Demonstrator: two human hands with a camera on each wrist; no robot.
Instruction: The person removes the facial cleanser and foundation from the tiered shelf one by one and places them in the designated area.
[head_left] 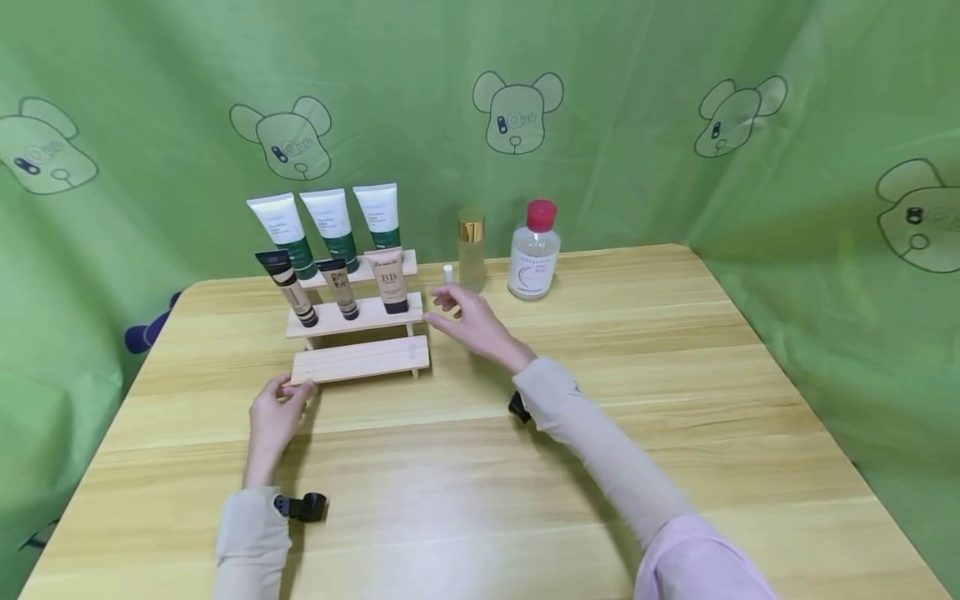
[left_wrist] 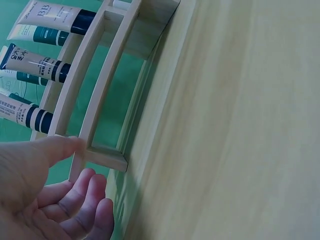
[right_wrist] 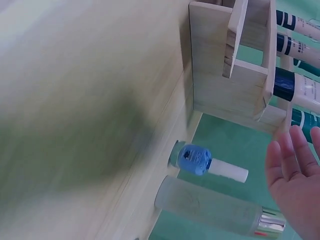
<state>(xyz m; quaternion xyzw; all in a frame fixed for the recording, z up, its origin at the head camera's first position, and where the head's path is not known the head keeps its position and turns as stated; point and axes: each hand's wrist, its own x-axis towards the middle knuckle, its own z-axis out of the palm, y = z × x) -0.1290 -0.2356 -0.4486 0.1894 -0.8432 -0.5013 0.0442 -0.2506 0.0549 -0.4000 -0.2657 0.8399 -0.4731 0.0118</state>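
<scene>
A three-step wooden display stand (head_left: 360, 360) stands at the left rear of the table. My left hand (head_left: 274, 417) pinches the left end of its lowest step, thumb against the edge and fingers under it in the left wrist view. Three white-and-green tubes (head_left: 327, 218) stand cap-down on the top step. On the middle step are a striped tube (head_left: 288, 287), a small dark-topped tube (head_left: 340, 289) and a BB cream tube (head_left: 390, 279). My right hand (head_left: 472, 321) hovers with loose fingers beside the stand's right end, holding nothing, near a blue nail polish bottle (right_wrist: 194, 159).
A frosted bottle with a gold cap (head_left: 472, 250) stands behind my right hand, next to the nail polish. Farther right is a clear bottle with a red cap (head_left: 535, 254). A green curtain (head_left: 615, 183) hangs around the wooden table (head_left: 675, 400).
</scene>
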